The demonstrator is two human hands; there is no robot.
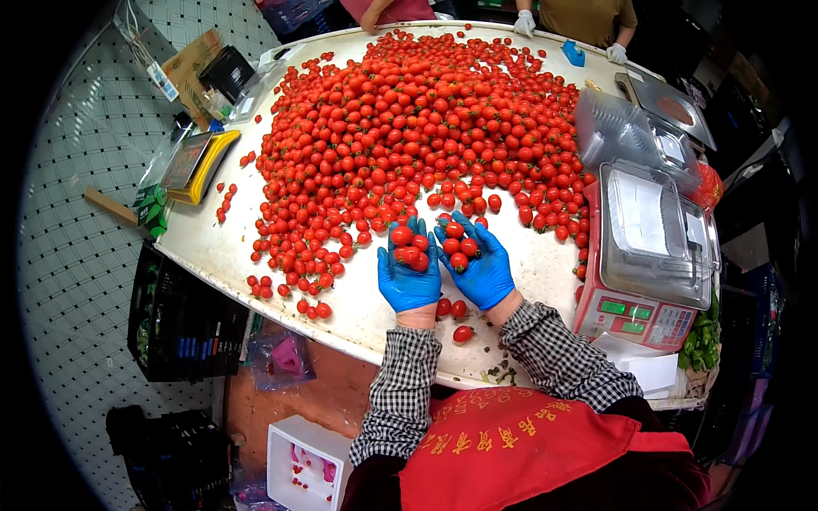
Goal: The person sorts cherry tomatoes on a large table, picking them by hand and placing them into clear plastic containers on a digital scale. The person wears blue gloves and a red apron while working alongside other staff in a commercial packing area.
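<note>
My left hand (407,285), in a blue glove, lies palm up with several red cherry tomatoes (410,242) resting on its palm and fingers. Beside it, my right hand (490,277) is also palm up in a blue glove and cradles several more cherry tomatoes (460,247). Both hands are just above the near side of a white table (362,319). A large heap of cherry tomatoes (417,119) spreads over the table beyond my fingertips. Under my wrists lie a few loose tomatoes (463,334).
On the right, a red scale (626,317) bears a clear plastic box (652,230), with stacked clear containers (613,128) behind. A yellow-edged scale (198,168) sits at the left rim. People's gloved hands (525,23) are at the far edge. A white foam box (285,477) stands below.
</note>
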